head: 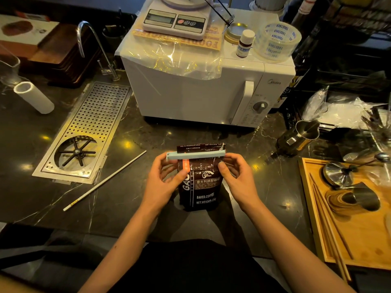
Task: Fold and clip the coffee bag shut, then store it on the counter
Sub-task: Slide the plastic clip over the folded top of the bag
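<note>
Dark brown foil, the coffee bag point(198, 185) stands upright on the black marble table point(131, 199), at 6 o'clock from the white microwave point(201, 92). A pale blue clip point(195, 155) lies across its folded top, with a strip of the fold showing above it. The left hand point(164, 178) pinches the bag's left edge just under the clip; the right hand point(237, 176) has its fingers point(222, 169) pinching the right edge. A white stick point(104, 180) lies at 9 o'clock from the bag.
</note>
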A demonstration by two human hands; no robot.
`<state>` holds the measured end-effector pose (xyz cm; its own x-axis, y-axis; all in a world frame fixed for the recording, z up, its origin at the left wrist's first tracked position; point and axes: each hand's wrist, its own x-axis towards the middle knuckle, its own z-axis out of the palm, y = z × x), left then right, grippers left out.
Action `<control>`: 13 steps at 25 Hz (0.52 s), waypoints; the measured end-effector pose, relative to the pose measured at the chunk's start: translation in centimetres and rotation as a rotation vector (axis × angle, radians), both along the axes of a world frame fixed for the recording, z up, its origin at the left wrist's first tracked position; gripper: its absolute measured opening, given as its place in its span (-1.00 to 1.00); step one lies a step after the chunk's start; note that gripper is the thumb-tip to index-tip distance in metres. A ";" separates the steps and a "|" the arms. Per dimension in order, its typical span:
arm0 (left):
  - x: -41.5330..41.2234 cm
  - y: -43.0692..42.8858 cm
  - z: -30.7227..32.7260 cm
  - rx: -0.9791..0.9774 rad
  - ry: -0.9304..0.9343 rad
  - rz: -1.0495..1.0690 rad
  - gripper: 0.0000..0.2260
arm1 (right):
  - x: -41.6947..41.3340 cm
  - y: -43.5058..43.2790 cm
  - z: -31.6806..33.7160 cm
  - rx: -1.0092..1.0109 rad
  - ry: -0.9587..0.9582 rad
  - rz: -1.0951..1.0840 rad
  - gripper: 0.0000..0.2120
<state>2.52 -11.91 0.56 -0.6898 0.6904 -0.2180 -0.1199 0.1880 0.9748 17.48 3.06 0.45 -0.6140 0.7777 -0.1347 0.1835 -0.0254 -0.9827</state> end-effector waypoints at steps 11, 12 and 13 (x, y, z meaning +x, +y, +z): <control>0.4 -0.8 -1.9 -0.097 0.069 -0.190 -0.15 | 1.1 -1.2 -2.5 0.036 -0.138 0.198 -0.14; 0.4 -0.7 -2.0 -0.114 0.078 -0.196 -0.13 | 1.0 -1.2 -2.6 0.044 -0.156 0.201 -0.10; 0.4 -0.6 -2.0 -0.124 0.083 -0.198 -0.12 | 1.0 -1.2 -2.8 0.050 -0.168 0.207 -0.07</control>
<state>2.96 -12.49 -1.47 -0.5627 0.7856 -0.2572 0.0110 0.3182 0.9480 18.49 1.82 -2.31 -0.7328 0.6463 -0.2129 0.3408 0.0776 -0.9369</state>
